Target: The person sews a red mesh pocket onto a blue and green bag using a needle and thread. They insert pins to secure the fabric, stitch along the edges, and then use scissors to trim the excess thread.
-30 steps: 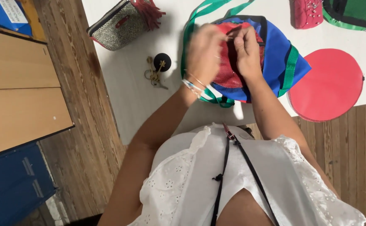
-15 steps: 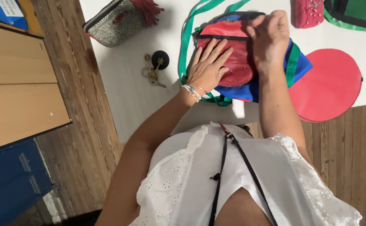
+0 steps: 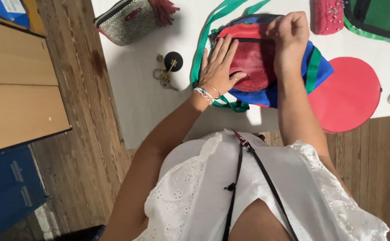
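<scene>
lying flat on the white table (image 3: 128, 93), the red mesh pouch (image 3: 253, 58) sits on top of a blue fabric piece (image 3: 288, 89) edged with green strap (image 3: 204, 44). the left hand (image 3: 219, 67) rests spread wide, palm down, on the pouch's left end, fingers straight. the right hand (image 3: 288, 33) is curled narrow at the pouch's upper right corner, fingertips pinched at its top edge; what exactly they grip cannot be told. compared with half a second ago, the left hand has flattened further onto the mesh and the right hand has closed tighter at the corner. a bunch of keys (image 3: 166, 71) lies just left of the strap, a red round piece (image 3: 351, 93) to the right.
</scene>
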